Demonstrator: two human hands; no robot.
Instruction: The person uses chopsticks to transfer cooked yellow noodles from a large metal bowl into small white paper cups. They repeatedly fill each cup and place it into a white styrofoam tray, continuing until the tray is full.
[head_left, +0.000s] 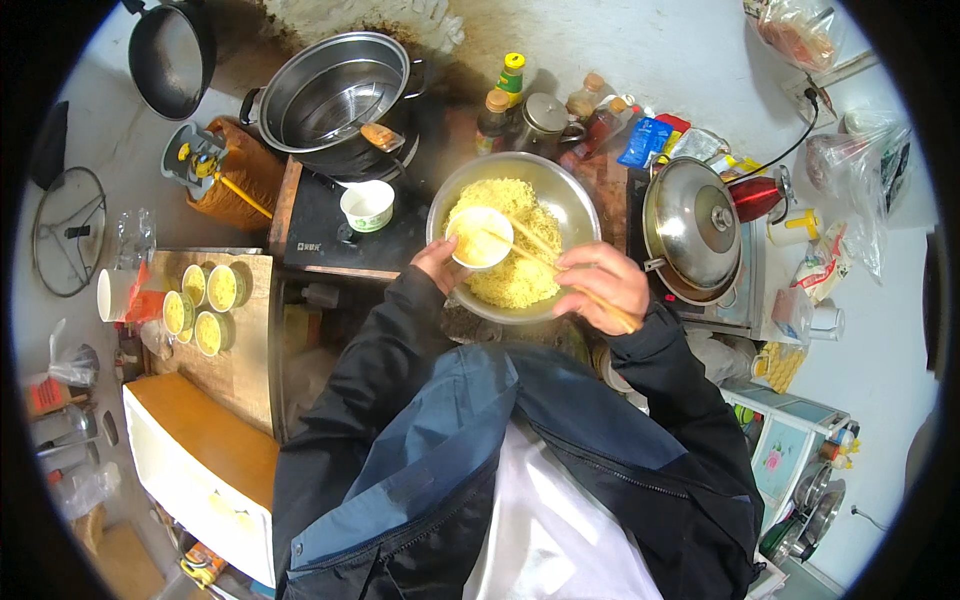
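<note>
My left hand grips a white paper bowl by its left side, with some yellow food inside. Under that bowl, a wide stainless-steel basin holds a heap of yellow noodles. Wooden chopsticks are held in my right hand at the basin's right edge, their tips over the paper bowl. Whether the tips touch the food cannot be told. To the left, an upright paper bowl stands on the black cooktop. Several filled paper bowls sit together on a wooden board farther left.
Behind the cooktop's bowl stands a large steel pot. A lidded wok is right of the basin. Sauce bottles and a metal pitcher stand behind the basin. A gas cylinder is beside the cooktop, and stacked paper bowls lie far left.
</note>
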